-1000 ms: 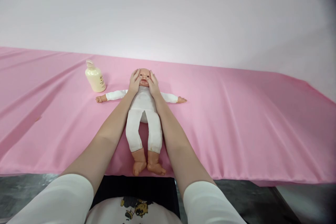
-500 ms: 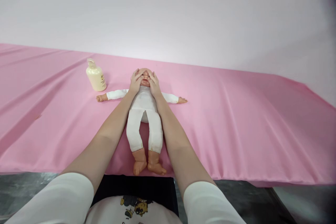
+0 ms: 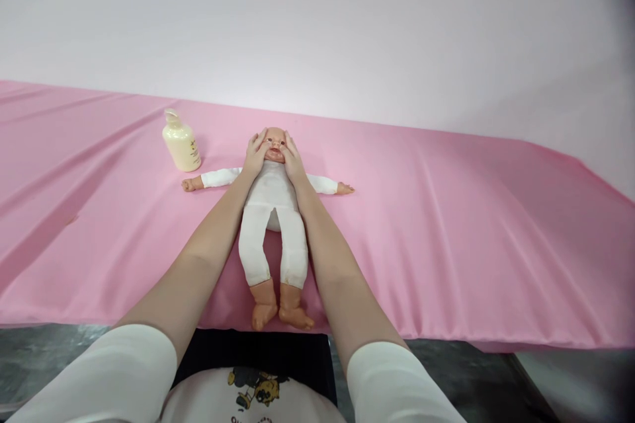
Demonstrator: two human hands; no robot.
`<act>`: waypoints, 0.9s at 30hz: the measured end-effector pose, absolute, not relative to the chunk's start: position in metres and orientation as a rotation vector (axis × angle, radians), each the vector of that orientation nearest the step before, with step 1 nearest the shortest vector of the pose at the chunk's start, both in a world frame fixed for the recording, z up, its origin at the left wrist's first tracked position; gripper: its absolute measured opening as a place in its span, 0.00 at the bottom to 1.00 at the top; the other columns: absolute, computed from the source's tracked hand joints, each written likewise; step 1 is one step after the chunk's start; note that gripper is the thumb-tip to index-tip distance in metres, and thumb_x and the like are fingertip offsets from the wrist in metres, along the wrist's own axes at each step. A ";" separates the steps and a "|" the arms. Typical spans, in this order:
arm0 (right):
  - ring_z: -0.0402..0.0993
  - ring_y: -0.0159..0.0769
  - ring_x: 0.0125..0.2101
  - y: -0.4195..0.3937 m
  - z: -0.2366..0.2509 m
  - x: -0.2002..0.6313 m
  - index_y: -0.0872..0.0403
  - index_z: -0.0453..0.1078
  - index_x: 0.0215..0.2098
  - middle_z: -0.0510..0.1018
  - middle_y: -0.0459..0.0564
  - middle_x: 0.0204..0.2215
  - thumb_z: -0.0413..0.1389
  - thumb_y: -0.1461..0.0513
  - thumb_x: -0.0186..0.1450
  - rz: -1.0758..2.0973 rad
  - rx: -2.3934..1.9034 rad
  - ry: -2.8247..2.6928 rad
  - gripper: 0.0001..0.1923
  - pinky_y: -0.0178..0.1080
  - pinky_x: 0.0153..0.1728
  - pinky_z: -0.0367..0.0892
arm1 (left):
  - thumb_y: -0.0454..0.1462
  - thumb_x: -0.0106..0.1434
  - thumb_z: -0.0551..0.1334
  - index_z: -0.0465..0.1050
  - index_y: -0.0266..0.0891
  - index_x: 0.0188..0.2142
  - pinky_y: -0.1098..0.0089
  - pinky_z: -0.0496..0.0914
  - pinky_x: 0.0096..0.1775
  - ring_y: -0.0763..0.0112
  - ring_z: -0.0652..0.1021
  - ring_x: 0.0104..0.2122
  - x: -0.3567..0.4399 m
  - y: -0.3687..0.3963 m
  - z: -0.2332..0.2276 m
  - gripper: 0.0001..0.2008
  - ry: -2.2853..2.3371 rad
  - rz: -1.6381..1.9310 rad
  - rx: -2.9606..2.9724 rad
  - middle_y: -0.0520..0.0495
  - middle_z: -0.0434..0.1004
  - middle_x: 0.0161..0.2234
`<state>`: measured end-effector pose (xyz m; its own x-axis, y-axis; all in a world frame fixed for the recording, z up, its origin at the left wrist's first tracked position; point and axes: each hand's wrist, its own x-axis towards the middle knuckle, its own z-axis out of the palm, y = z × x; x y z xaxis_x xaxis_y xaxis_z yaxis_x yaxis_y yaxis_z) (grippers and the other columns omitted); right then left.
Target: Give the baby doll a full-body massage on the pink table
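Both hands have slid outward from over the doll's (image 3: 272, 211) face to its cheeks. Left hand (image 3: 256, 157) and right hand (image 3: 292, 160) cup the head, fingers spread, gripping nothing. Doll lies face-up on the pink cloth (image 3: 446, 225); a bottle (image 3: 181, 142) stands just left of its head.

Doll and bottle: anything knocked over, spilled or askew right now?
Nothing stands out. The doll lies flat on the pink cloth, left hand and right hand cupping its cheeks; the lotion bottle stands upright, no spill.
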<state>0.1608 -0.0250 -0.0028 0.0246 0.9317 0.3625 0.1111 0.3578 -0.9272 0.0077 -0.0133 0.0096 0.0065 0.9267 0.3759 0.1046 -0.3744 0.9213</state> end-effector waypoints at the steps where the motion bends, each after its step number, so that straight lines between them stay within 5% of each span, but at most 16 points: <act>1: 0.38 0.37 0.76 -0.027 -0.001 0.162 0.47 0.55 0.72 0.51 0.41 0.75 0.52 0.40 0.66 0.830 -1.006 -1.436 0.42 0.47 0.75 0.33 | 0.43 0.69 0.60 0.69 0.43 0.64 0.61 0.48 0.73 0.59 0.57 0.72 0.007 -0.013 0.010 0.25 1.080 1.442 1.589 0.42 0.59 0.70; 12: 0.46 0.39 0.74 -0.037 0.005 0.160 0.56 0.48 0.75 0.50 0.48 0.75 0.53 0.34 0.61 0.918 -1.005 -1.312 0.55 0.43 0.75 0.41 | 0.52 0.72 0.53 0.67 0.41 0.65 0.64 0.49 0.73 0.63 0.58 0.72 0.005 -0.012 0.005 0.28 1.031 1.468 1.637 0.42 0.59 0.70; 21: 0.52 0.40 0.73 -0.033 0.002 0.155 0.49 0.50 0.74 0.58 0.45 0.72 0.51 0.38 0.66 1.043 -1.007 -1.100 0.46 0.50 0.72 0.53 | 0.50 0.73 0.49 0.69 0.42 0.62 0.65 0.52 0.72 0.64 0.61 0.71 0.006 -0.006 0.004 0.26 1.013 1.500 1.571 0.44 0.63 0.69; 27: 0.66 0.43 0.66 -0.041 0.008 0.164 0.48 0.54 0.72 0.62 0.48 0.71 0.49 0.43 0.69 1.118 -1.100 -1.070 0.39 0.52 0.66 0.66 | 0.50 0.72 0.51 0.69 0.38 0.61 0.62 0.58 0.70 0.62 0.67 0.68 0.005 -0.002 0.002 0.26 0.998 1.506 1.419 0.40 0.67 0.67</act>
<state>0.1640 -0.0408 0.0083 0.1211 0.9892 0.0826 -0.1260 0.0979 -0.9872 0.0054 -0.0023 0.0023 -0.0290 0.9367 0.3490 -0.0432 -0.3500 0.9357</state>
